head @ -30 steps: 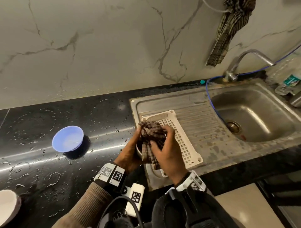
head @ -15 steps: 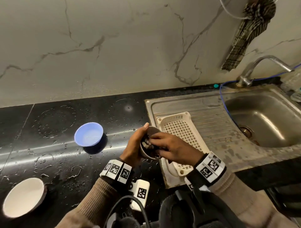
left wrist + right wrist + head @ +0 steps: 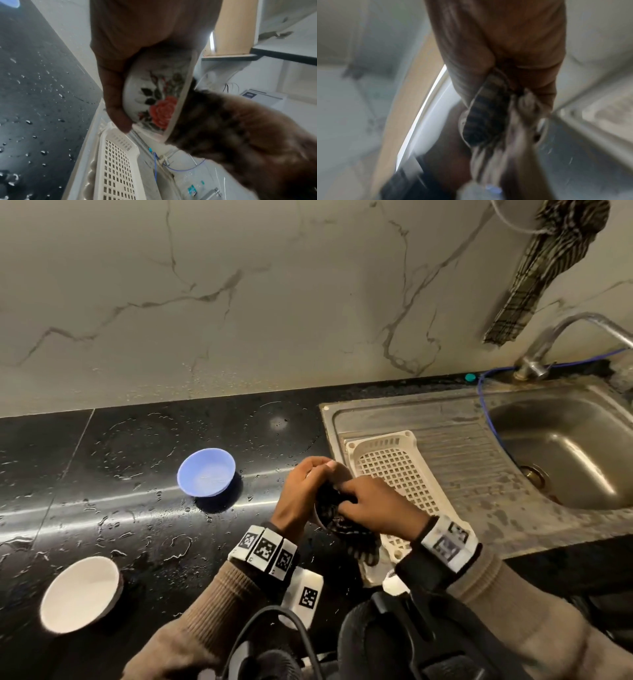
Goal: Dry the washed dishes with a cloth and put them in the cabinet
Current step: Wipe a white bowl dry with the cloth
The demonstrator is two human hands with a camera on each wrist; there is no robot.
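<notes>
Since the earlier frame the right hand (image 3: 373, 505) has pushed the checked cloth (image 3: 346, 525) deeper into the bowl (image 3: 154, 102).

The left hand (image 3: 301, 494) grips the rose-patterned bowl tilted on its side, fingers (image 3: 113, 102) clenched round its base so the mouth faces the right hand, which bunches the cloth inside to wipe it. On the wet bench (image 3: 102, 508) a blue bowl (image 3: 206, 472) sits at 9 o'clock, a white bowl (image 3: 80, 594) at 8; the drainer basket (image 3: 394, 460) lies just beside at 3. Nothing blocks them.
</notes>
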